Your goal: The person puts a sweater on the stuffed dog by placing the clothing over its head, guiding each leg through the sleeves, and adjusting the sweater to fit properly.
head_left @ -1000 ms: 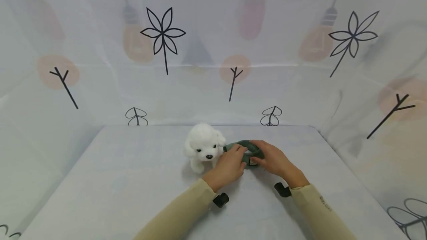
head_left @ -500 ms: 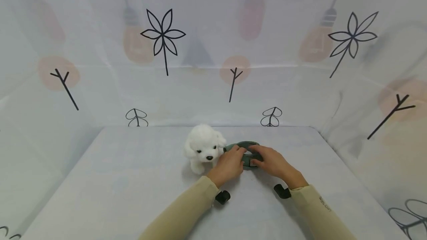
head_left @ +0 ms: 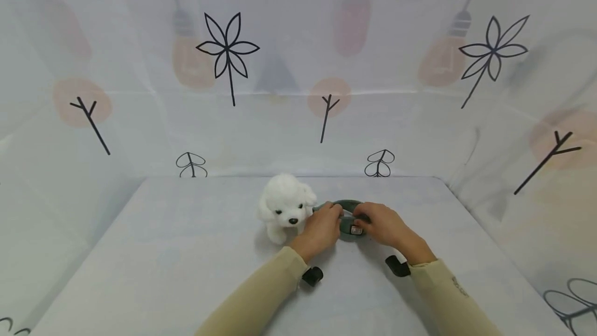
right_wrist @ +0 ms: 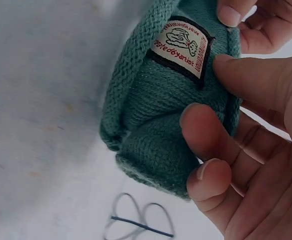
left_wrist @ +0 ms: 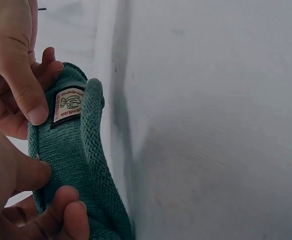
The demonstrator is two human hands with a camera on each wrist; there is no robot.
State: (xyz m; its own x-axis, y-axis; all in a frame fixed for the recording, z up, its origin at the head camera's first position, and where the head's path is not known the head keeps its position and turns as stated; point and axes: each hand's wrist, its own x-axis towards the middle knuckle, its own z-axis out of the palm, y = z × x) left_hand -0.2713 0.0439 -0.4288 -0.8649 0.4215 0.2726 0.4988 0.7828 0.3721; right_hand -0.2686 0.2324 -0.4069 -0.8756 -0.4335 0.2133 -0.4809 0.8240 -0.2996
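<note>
A green knitted headband (head_left: pixel 345 227) forms a loop on the table, its rolled edge and sewn label (left_wrist: pixel 69 104) showing in both wrist views. My left hand (head_left: pixel 321 229) pinches its upper edge on the left, thumb inside curled fingers. On the other side, near the label, my right hand (head_left: pixel 386 226) grips the same edge between thumb and fingers. The right wrist view shows a fold in the knit (right_wrist: pixel 158 152) beside the right fingertips (right_wrist: pixel 211 177). Part of the band's left end is hidden behind my left hand.
A white plush dog (head_left: pixel 286 198) stands just left of my left hand, close to the headband. The pale table (head_left: pixel 186 268) meets a printed cloth backdrop (head_left: pixel 280 134) behind and at both sides. Black camera mounts (head_left: pixel 312 276) sit at the wrists.
My right hand shifted slightly left, then back right, changing its hold on the edge. The label has come into fuller view and the loop's near side sits a little lower. The dog stays put.
</note>
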